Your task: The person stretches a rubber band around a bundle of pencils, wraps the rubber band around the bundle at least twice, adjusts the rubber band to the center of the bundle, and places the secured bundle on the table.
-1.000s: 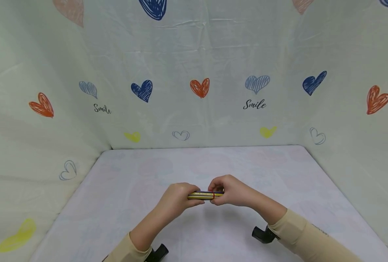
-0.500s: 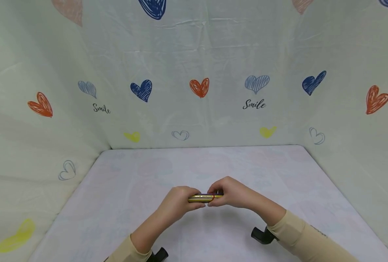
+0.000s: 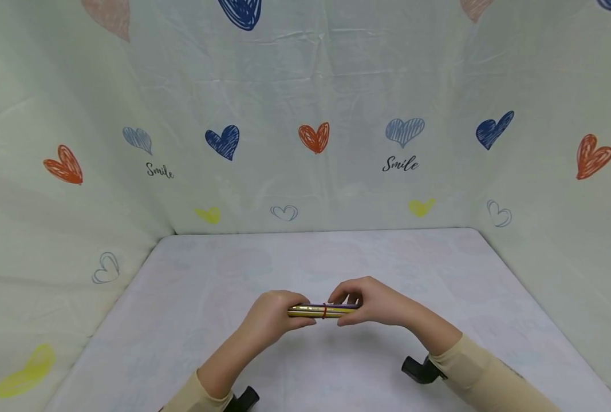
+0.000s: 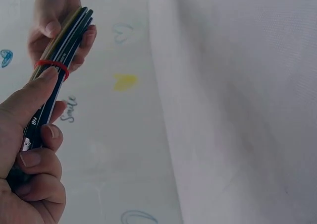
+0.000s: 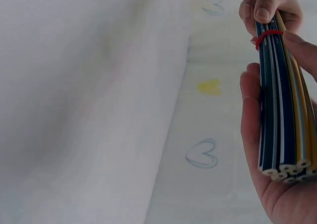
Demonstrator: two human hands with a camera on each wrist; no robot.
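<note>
A bundle of striped pencils, yellow and dark blue, lies level between my two hands above the table. A thin red rubber band circles it around the middle. My left hand grips one end, its thumb tip right at the band in the left wrist view. Around the other end is my right hand, thumb on one side and fingers on the other. Flat pencil ends show at the right palm in the right wrist view. The left palm covers the opposite ends.
A white-covered table spreads beneath both hands. Behind it and along its sides hangs a pale curtain printed with hearts. A black camera mount sits under the right wrist, and another mount under the left.
My left hand has shifted slightly left with the bundle. The right hand has slid a little right, so the band and more pencil length show between the hands.
</note>
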